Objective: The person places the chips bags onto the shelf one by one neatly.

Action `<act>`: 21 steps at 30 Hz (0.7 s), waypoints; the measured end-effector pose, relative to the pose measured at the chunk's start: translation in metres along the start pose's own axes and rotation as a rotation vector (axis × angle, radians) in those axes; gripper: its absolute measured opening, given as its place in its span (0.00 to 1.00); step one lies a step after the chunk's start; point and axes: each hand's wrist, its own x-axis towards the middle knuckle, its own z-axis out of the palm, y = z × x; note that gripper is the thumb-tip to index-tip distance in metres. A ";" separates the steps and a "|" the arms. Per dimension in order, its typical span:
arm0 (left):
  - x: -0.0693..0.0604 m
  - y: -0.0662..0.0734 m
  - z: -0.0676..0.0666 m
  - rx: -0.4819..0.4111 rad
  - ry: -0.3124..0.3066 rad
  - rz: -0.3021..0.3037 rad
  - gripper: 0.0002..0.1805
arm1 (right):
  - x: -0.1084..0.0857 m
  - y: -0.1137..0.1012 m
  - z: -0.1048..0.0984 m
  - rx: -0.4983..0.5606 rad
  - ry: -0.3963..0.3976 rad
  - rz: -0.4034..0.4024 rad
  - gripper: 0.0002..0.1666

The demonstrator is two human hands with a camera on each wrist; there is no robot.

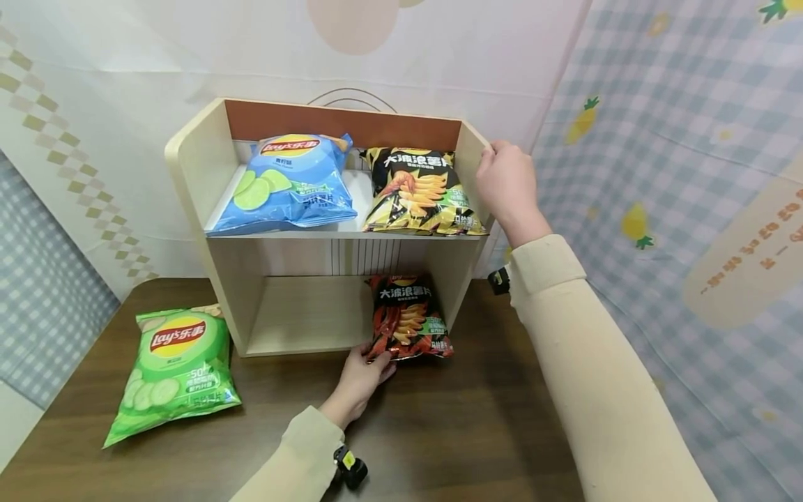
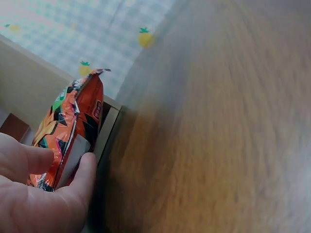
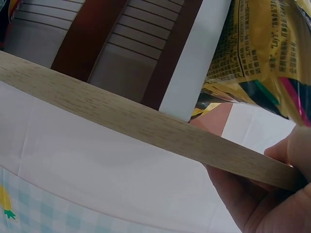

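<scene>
A red-and-black bag of chips (image 1: 408, 317) lies on the right of the lower shelf, its bottom edge jutting past the front. My left hand (image 1: 362, 382) pinches that bag's lower left corner; the left wrist view shows thumb and fingers on either side of the bag (image 2: 68, 128). Up at the right, my right hand (image 1: 509, 183) grips the top of the side panel (image 3: 146, 128) of the small wooden shelf (image 1: 188, 174). Beside that panel, on the upper level, sits a gold-and-black bag of chips (image 1: 419, 192). A blue bag of chips (image 1: 295, 185) rests to its left.
On the dark wooden table (image 1: 489, 418), left of the shelf, lies a green bag of chips (image 1: 176, 369). A pale patterned cloth (image 1: 251, 49) hangs behind the shelf, and a checked cloth (image 1: 677, 139) with pineapples hangs at the right.
</scene>
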 end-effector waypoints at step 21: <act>0.008 -0.004 -0.001 -0.143 -0.049 -0.102 0.24 | 0.001 0.002 -0.001 -0.003 0.007 0.000 0.26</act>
